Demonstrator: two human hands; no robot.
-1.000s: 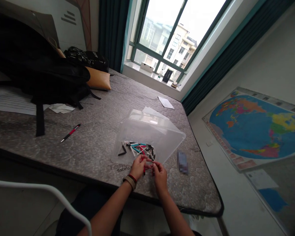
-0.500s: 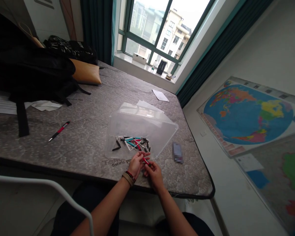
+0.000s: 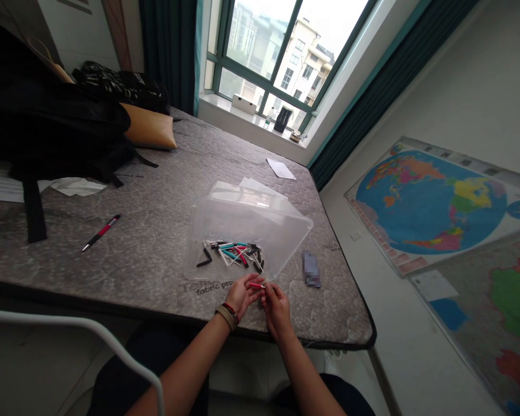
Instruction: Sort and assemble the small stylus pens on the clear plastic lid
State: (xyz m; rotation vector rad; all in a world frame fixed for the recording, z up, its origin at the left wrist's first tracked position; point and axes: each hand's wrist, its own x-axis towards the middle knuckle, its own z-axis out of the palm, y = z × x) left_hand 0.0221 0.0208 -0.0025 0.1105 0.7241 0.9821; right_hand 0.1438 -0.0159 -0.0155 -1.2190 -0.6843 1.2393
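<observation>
My left hand and my right hand meet at the near edge of the grey mattress, both pinched on a small red pen part held between them. Just beyond my fingers lies a clear plastic lid with a heap of several pen parts on it, black, teal, red and white. A bent black piece lies at the left end of the heap. My left wrist wears a band.
A red and black pen lies to the left. A black backpack and a tan cushion sit at the far left, with papers near the window. A blurred small object lies right of the lid. A white chair rail is near me.
The camera view has shifted a little. My hands have turned the red pen part from upright to roughly level between my fingertips, staying at the mattress edge.
</observation>
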